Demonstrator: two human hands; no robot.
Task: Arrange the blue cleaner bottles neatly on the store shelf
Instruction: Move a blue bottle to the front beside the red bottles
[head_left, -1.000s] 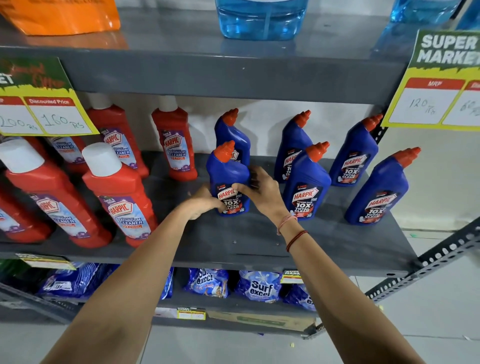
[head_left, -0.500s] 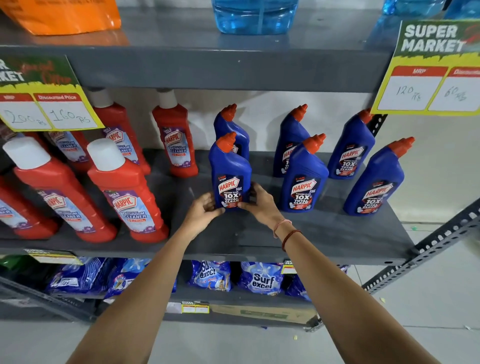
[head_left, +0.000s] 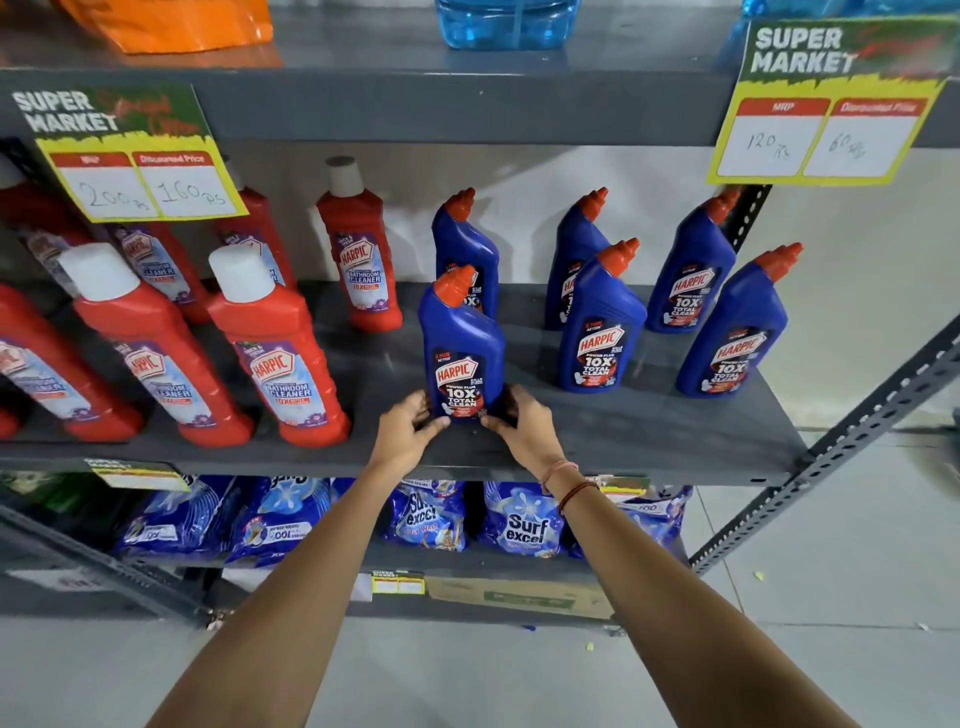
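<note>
**Now two hands hold one blue bottle at the front of the shelf**

Red bottles (head_left: 275, 358) with white caps fill the left side of the grey shelf (head_left: 649, 436). One of them stands just beside the left hand (head_left: 410, 434). Five more blue bottles stand on the right side: three in a back row and two nearer the front. The closest one (head_left: 597, 338) is near the right hand (head_left: 524, 426) but does not touch it. Yellow price cards (head_left: 140, 156) hang from the shelf above. Blue soap bags (head_left: 522, 519) lie on the shelf below.

The front blue bottle (head_left: 460, 353) stands upright on the shelf, close to the front edge, with its label facing out. Another blue bottle (head_left: 465, 239) stands right behind it. The left hand's fingers (head_left: 423, 415) press on the bottom left of the front bottle. The right hand's fingers (head_left: 506, 410) wrap round its bottom right side. So the bottle sits between the two hands, and both sets of fingers are closed on its base. The right wrist wears thin red bands (head_left: 566, 483).
</note>
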